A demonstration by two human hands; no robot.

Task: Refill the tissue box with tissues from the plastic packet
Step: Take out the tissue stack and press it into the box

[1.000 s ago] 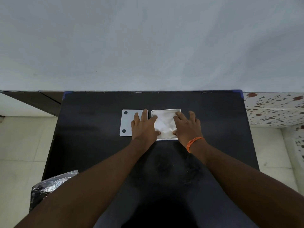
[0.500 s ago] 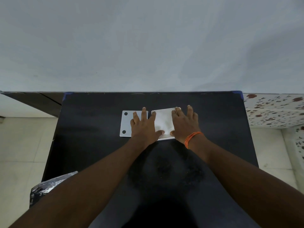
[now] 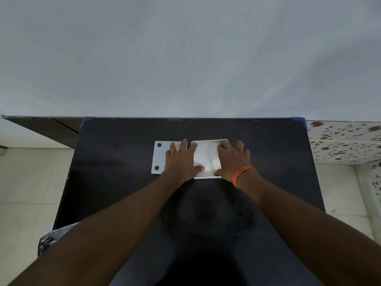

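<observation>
A white square tissue box (image 3: 208,140) lies open on the black table (image 3: 115,182), with white tissues (image 3: 206,157) inside it. My left hand (image 3: 180,159) rests flat over the box's left edge, its thumb on the tissues. My right hand (image 3: 234,157), with an orange thread band on the wrist, lies flat over the box's right side, fingers spread, pressing on the tissues. The box's flat white lid (image 3: 159,156), with dark round pads at its corners, lies just left of the box, partly under my left hand.
A crinkled silvery plastic packet (image 3: 49,240) sticks out at the table's near left edge. The table's far edge meets a pale wall. Light floor tiles lie on both sides, and a floral-patterned surface (image 3: 342,139) stands at the right.
Both hands shifted a little on the tissues, staying flat; the right hand slid toward the box's far right corner and then slightly back. The box and lid have not moved.
</observation>
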